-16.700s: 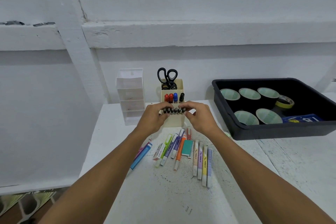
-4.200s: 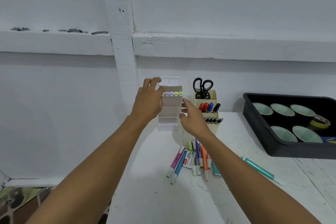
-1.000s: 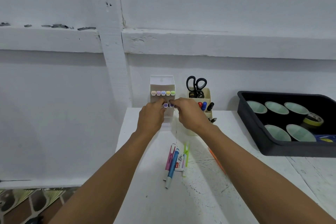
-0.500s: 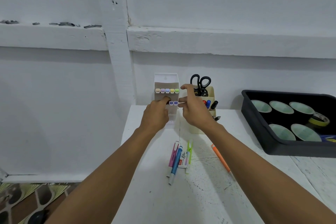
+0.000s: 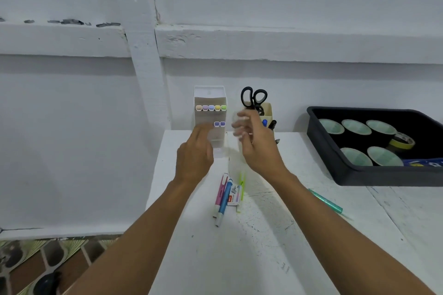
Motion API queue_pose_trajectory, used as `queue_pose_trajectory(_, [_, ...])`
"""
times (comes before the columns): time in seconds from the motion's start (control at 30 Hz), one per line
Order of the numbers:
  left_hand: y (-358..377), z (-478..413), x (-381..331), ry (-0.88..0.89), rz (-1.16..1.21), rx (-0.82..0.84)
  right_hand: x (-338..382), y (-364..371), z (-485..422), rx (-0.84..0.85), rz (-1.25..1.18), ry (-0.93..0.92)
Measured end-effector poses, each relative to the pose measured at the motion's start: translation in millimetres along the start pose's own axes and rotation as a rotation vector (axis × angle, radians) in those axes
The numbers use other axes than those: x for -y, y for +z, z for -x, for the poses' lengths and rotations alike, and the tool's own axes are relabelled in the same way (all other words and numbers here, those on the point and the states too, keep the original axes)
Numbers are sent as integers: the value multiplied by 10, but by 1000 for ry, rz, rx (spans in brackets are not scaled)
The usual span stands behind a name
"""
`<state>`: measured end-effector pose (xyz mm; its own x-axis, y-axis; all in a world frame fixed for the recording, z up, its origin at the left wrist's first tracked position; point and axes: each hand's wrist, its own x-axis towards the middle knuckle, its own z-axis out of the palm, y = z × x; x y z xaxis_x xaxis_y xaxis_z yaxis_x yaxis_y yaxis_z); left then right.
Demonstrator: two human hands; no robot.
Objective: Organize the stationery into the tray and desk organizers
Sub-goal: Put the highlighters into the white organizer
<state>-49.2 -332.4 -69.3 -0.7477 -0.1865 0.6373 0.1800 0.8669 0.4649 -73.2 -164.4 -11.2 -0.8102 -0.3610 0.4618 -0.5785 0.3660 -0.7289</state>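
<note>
My left hand [image 5: 194, 155] is raised in front of the white tiered organizer [image 5: 210, 97], fingers stretched out and holding nothing. Motion blur keeps me from seeing whether the fingertips touch the organizer's lower tiers. The organizer stands at the back of the counter [image 5: 239, 258] against the wall. Its upper tier holds five pastel-capped markers [image 5: 211, 108] in a row, and the tier below holds two purple-capped markers [image 5: 219, 124] at its right side.

My right hand [image 5: 256, 143] hovers just right of the organizer with its fingers loosely curled. It is too blurred for me to tell if it pinches anything.

Behind it a beige pen holder [image 5: 269, 109] carries black-handled scissors [image 5: 253, 98], a blue marker [image 5: 264, 123] and a black marker [image 5: 273, 124].

On the counter below my hands lie a pink pen [image 5: 221, 187], a blue pen [image 5: 224, 201], a small staples box [image 5: 233, 195] and a green highlighter [image 5: 241, 187], all close together. A teal pen [image 5: 326, 200] lies apart to the right.

The black tray [image 5: 335, 163] at far right contains five round cups with pale green insides [image 5: 354, 127], a yellow tape roll [image 5: 402, 142] and a blue packet [image 5: 424, 163].
</note>
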Motion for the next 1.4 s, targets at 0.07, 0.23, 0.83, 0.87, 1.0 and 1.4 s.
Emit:
queue_pose_trajectory(0.07, [44, 179, 32, 5, -2, 51, -168, -21, 203, 43, 40, 43])
queue_pose_trajectory(0.23, [210, 576, 63, -125, 19, 429, -594, 64, 694, 278, 293, 193])
queue_pose_trajectory(0.83, [389, 819, -177, -324, 40, 334, -1009, -341, 1175, -15, 691, 302])
queue_pose_trajectory(0.87, [386, 821, -169, -349, 75, 317, -1016, -332, 1158, 0, 705, 314])
queue_pose_trajectory(1.0, [376, 850, -136, -320, 116, 312, -1037, -235, 1188, 8, 746, 327])
queue_pose_trajectory(1.4, [361, 887, -160, -171, 46, 371, -1011, -198, 1302, 25, 659, 233])
